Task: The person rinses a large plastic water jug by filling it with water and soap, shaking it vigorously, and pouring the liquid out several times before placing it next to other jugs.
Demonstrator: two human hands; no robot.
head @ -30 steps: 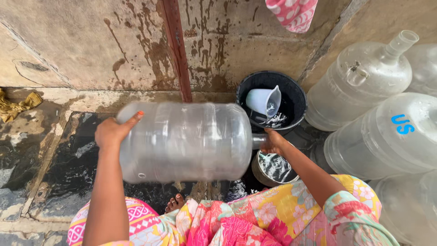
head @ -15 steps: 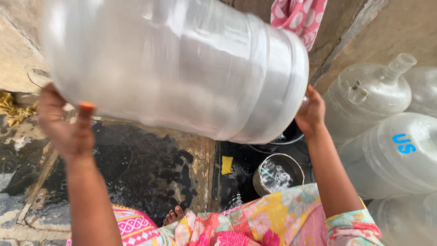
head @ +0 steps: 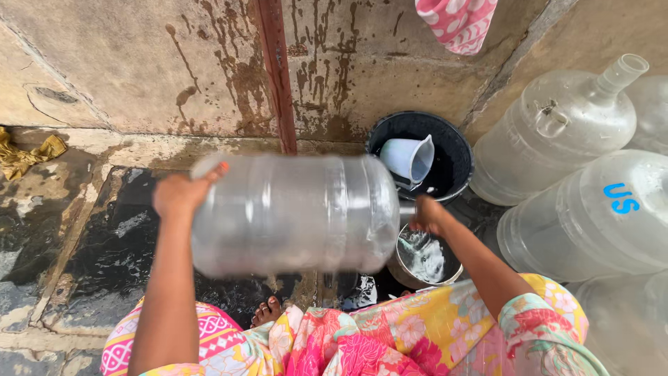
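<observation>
Plastic jug over water-filled steel pot

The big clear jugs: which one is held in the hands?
The jug in the middle, held sideways between the left hand and the right hand. The other jugs lie untouched at the right by the wall.

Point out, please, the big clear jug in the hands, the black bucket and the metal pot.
clear jug [head: 292, 212], head view, middle of its side.
black bucket [head: 456, 150], head view, right rim.
metal pot [head: 424, 259], head view, wet inside.
</observation>
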